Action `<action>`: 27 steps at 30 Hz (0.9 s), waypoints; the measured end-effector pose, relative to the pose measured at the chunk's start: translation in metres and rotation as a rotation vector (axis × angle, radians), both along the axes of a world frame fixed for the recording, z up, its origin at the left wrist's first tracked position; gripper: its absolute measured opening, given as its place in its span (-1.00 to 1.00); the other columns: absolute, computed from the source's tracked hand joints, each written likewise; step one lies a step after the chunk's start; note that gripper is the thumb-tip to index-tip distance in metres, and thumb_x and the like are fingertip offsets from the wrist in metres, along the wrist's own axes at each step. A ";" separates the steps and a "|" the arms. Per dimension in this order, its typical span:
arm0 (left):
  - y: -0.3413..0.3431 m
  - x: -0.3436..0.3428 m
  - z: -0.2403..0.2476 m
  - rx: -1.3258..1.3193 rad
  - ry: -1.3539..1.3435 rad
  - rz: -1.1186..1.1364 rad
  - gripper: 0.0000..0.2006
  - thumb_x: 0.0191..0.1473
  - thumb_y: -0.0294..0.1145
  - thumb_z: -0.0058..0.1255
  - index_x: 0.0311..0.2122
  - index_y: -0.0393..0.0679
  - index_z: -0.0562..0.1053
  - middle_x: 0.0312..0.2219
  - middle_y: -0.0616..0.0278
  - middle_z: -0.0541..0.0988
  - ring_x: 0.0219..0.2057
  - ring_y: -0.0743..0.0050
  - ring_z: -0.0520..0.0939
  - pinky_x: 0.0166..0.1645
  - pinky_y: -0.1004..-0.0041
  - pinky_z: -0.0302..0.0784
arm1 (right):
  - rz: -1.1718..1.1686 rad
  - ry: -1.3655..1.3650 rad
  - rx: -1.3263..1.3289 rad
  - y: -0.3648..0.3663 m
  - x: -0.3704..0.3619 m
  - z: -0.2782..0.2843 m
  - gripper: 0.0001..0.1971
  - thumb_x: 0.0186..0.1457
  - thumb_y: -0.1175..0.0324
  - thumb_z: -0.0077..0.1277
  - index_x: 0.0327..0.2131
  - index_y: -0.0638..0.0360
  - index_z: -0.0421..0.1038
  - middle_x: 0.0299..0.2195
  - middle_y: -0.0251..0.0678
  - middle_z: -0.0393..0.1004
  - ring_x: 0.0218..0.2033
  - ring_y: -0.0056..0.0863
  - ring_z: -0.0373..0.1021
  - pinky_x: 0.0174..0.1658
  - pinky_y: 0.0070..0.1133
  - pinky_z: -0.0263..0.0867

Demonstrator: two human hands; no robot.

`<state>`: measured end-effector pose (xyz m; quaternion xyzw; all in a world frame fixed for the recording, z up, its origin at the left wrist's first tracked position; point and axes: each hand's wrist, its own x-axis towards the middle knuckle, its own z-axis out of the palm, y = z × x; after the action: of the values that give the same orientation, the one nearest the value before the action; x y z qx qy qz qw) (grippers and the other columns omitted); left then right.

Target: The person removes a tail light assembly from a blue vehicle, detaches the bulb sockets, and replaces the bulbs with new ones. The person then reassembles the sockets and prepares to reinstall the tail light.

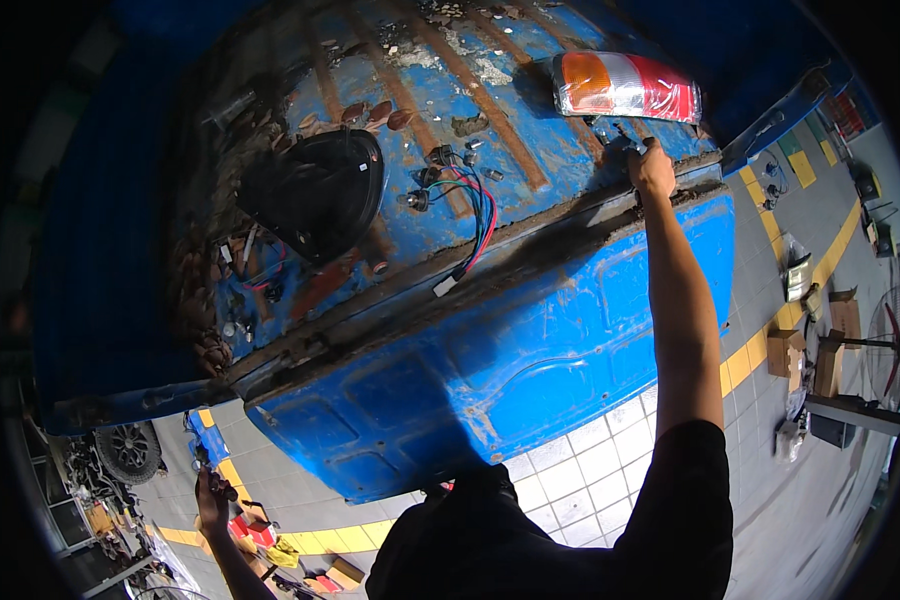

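My right hand [654, 172] reaches over the rear edge of a rusty blue truck bed [515, 165]. Its fingers are closed at a small dark item whose kind I cannot make out. Just beyond it lies a tail light [625, 87] with orange, clear and red sections, in clear wrap. Bulb sockets on a wiring harness [483, 205] with red, green and black wires rest mid-bed. Left of them is a black lamp-shaped housing [325, 195]. Low at the left, away from the bed, my left hand [213, 503] is closed around something dark that I cannot identify.
The blue tailgate [500, 350] hangs down between me and the bed. More loose wiring [270, 285] lies at the bed's left end. Cardboard boxes [785, 353] stand on the floor at right. A wheel [128, 452] and red packages [260, 530] are at lower left.
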<state>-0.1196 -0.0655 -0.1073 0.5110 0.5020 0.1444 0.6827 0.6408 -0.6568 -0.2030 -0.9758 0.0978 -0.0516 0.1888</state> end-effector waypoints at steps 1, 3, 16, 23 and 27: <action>0.006 -0.002 -0.001 0.001 0.002 0.006 -0.71 0.19 -0.02 -0.13 -0.48 0.07 0.27 -0.71 0.50 0.25 -0.66 0.65 0.35 -0.62 0.52 0.23 | 0.007 0.017 0.004 -0.003 0.002 -0.002 -0.54 -0.01 0.08 -0.05 -0.04 0.04 0.30 -0.17 0.02 0.48 -0.12 -0.05 0.41 -0.05 -0.26 0.33; 0.017 -0.015 -0.007 -0.053 -0.008 -0.019 -0.73 0.17 -0.03 -0.09 -0.45 0.04 0.30 -0.66 0.49 0.28 -0.61 0.64 0.37 -0.56 0.52 0.27 | 0.045 -0.009 -0.051 0.000 0.005 -0.004 -0.53 -0.01 0.08 -0.05 -0.03 0.06 0.31 -0.19 0.02 0.48 -0.12 -0.04 0.41 -0.05 -0.26 0.33; -0.009 -0.009 -0.035 -0.048 -0.147 0.066 -0.81 0.16 -0.22 -0.11 -0.18 -0.06 0.38 -0.42 0.44 0.40 -0.43 0.61 0.37 -0.32 0.52 0.38 | 0.670 -0.471 0.890 0.074 -0.205 0.159 -0.53 -0.14 0.66 0.00 -0.05 0.28 0.27 -0.41 -0.37 0.38 -0.42 -0.70 0.27 -0.32 -0.72 0.25; -0.017 -0.008 -0.030 -0.122 -0.263 -0.034 -0.82 0.17 -0.26 -0.06 -0.17 -0.08 0.38 -0.45 0.46 0.44 -0.57 0.71 0.30 -0.51 0.64 0.17 | 0.982 -0.275 1.269 0.114 -0.256 0.210 -0.45 -0.26 0.72 0.04 -0.05 0.41 0.25 -0.29 -0.25 0.42 -0.35 -0.61 0.35 -0.27 -0.68 0.29; -0.031 0.006 -0.011 -0.075 -0.237 0.010 -0.77 0.15 -0.36 -0.04 -0.08 -0.09 0.38 -0.30 0.42 0.51 -0.53 0.74 0.35 -0.50 0.67 0.17 | 1.062 -0.073 1.499 0.120 -0.267 0.224 -0.44 -0.20 0.72 0.04 -0.02 0.42 0.20 -0.18 -0.18 0.40 -0.26 -0.58 0.39 -0.16 -0.64 0.31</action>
<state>-0.1134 -0.0967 -0.1182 0.4620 0.4255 0.1884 0.7550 0.3741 -0.5370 0.0209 -0.5125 -0.3614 0.0880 0.7739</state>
